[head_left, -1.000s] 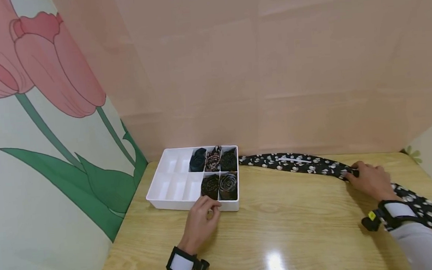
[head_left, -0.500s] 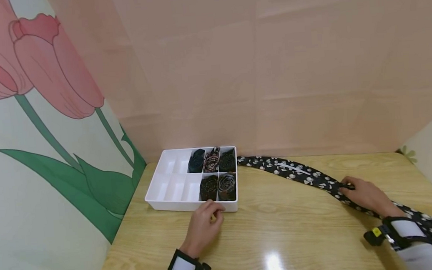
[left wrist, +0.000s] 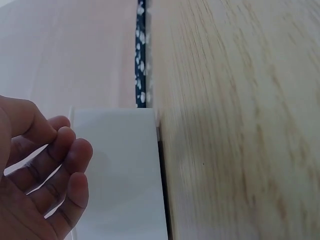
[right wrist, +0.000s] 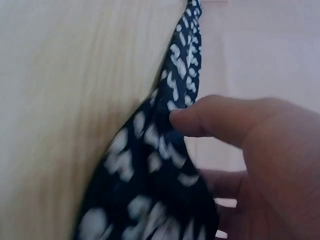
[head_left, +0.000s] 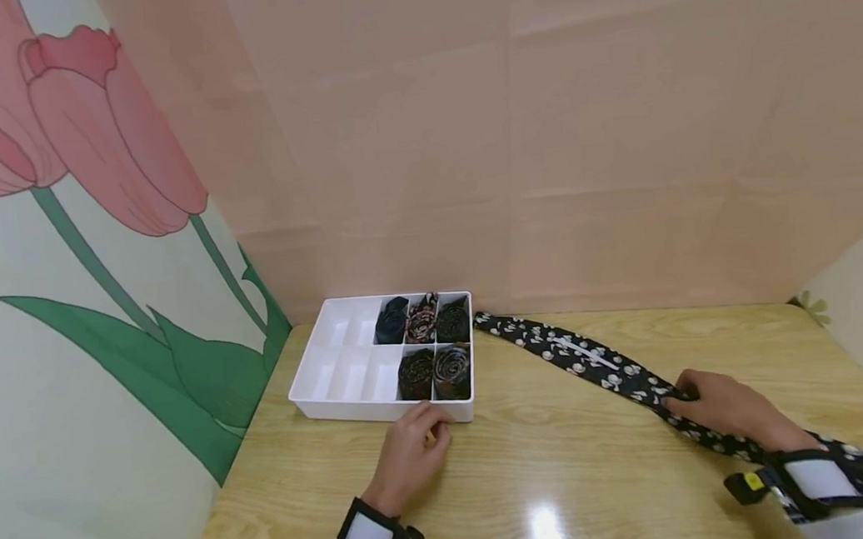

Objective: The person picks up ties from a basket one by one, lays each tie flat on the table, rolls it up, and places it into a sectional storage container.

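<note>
My right hand (head_left: 726, 403) pinches a black necktie (head_left: 580, 351) with a white floral print, which runs slantwise across the right side of the table. In the right wrist view the thumb lies on top of the necktie (right wrist: 150, 155), which bunches a little there. The tie's narrow end reaches the right side of a white divided box (head_left: 336, 410); its wide part passes by my right wrist and leaves the view. My left hand (head_left: 413, 454) is at the box's front wall, fingers loosely bent and holding nothing. In the left wrist view the fingertips overlap the white box wall (left wrist: 120, 175).
Several dark rolled ties, such as a spiral roll (head_left: 453, 372), fill compartments on the box's right side. The compartments at its left hold nothing. The wooden table (head_left: 588, 467) ends at a pinkish-brown backdrop (head_left: 515, 172) behind, with a tulip-printed panel (head_left: 106, 342) at left.
My right hand has moved toward me and slightly left, drawing the necktie's middle with it, so the tie now slants more. My left hand has barely shifted beside the box.
</note>
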{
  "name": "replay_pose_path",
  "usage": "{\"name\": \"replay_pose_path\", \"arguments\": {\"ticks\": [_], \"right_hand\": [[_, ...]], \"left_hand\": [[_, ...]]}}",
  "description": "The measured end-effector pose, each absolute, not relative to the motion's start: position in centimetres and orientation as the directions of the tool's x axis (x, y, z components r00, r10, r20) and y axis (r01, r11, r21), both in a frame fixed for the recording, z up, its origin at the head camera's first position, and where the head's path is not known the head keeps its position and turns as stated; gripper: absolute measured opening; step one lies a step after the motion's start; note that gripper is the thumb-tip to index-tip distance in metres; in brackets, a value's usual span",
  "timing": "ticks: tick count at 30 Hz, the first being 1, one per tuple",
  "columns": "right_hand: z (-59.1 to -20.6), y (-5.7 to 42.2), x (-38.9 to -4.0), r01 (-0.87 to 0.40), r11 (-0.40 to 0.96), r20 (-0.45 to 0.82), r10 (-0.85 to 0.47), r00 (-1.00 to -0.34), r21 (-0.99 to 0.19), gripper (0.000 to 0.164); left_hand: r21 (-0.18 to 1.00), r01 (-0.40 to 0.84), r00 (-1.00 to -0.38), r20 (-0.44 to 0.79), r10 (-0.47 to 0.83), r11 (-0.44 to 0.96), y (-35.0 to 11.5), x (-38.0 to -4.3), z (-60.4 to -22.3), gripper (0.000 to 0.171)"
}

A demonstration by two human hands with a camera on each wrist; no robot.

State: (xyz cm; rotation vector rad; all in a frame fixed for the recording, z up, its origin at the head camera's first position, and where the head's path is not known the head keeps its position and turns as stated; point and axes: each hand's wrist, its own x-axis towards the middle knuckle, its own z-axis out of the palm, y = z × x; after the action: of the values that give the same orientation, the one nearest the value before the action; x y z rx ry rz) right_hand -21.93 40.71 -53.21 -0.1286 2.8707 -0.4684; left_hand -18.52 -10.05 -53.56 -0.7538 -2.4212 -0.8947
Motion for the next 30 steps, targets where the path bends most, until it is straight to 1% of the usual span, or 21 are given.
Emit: {"name": "replay_pose_path", "arguments": {"ticks": [4, 6, 10, 13, 16, 20, 22, 25, 30], "right_hand": [[-52.9, 39.2, -22.9, -0.109, 0.950, -0.068, -0.134, -0.989, -0.293, 0.070], [-53.0, 38.2, -23.6, -0.132, 0.948, -0.017, -0.143, -0.990, -0.288, 0.074], [-53.4, 36.2, -25.2, -0.160, 0.937, 0.018, -0.162, -0.987, -0.312, 0.082], [-53.8, 35.0, -26.3, -0.174, 0.924, 0.033, -0.173, -0.984, -0.341, 0.082], [-54.0, 34.1, -26.9, -0.189, 0.907, 0.026, -0.194, -0.981, -0.377, 0.072], [-54.0, 33.4, -26.7, -0.211, 0.887, -0.003, -0.233, -0.973, -0.410, 0.047], [-54.0, 33.1, -26.2, -0.231, 0.882, 0.002, -0.252, -0.968, -0.410, 0.037], [-53.8, 32.5, -25.1, -0.248, 0.874, 0.003, -0.272, -0.962, -0.417, 0.028], [-53.6, 31.7, -22.9, -0.252, 0.858, -0.049, -0.305, -0.951, -0.448, 0.023]], "left_hand": [[0.466, 0.612, -0.766, 0.551, 0.331, 0.639, -10.0, -18.4, -53.5, 0.019], [0.476, 0.602, -0.776, 0.539, 0.327, 0.642, -9.9, -18.4, -53.6, 0.019], [0.481, 0.589, -0.787, 0.524, 0.326, 0.649, -9.8, -18.2, -53.7, 0.018], [0.478, 0.588, -0.788, 0.522, 0.328, 0.653, -9.8, -18.2, -53.8, 0.017], [0.478, 0.594, -0.784, 0.524, 0.332, 0.647, -9.7, -18.2, -53.9, 0.015], [0.483, 0.599, -0.784, 0.516, 0.346, 0.638, -9.6, -18.3, -54.1, 0.015], [0.482, 0.597, -0.787, 0.509, 0.349, 0.641, -9.5, -18.3, -54.2, 0.015], [0.481, 0.595, -0.790, 0.498, 0.357, 0.644, -9.4, -18.3, -54.2, 0.014], [0.482, 0.599, -0.792, 0.477, 0.382, 0.640, -9.2, -18.2, -54.3, 0.015]]}}
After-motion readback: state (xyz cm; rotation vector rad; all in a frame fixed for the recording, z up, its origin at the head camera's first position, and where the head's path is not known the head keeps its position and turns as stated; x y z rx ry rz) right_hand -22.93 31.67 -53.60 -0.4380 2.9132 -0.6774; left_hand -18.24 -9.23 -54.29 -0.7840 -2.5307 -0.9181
